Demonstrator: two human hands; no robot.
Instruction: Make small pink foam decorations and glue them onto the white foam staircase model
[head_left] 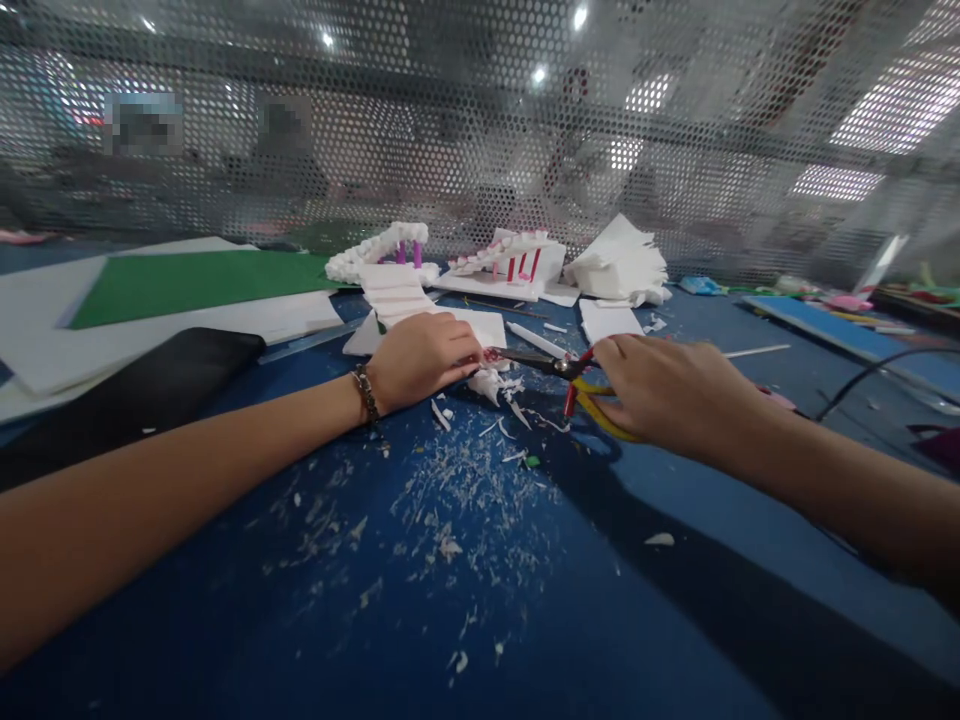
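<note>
My right hand [667, 395] is closed around the handles of a pair of scissors [561, 367], yellow and red with dark blades that point left. At the blade tips my left hand [427, 362] is closed, fingertips pressed together. Something small and reddish [491, 354] shows there, too small to name. Crumpled white scraps [489, 384] lie just below the blades, and fine white shavings [480, 490] are scattered over the blue table [315, 640]. Behind the scissors lies a thin white stick [537, 340]. A pleated white strip [397, 294] stands behind my left hand.
Two small white models, one with purple posts [417, 254] and one with red posts [523, 266], stand at the back beside a white paper stack [619, 265]. Green sheet [202, 285] and black case [150, 395] lie left; a blue board [847, 335] lies right. Perforated screen [465, 120] stands behind.
</note>
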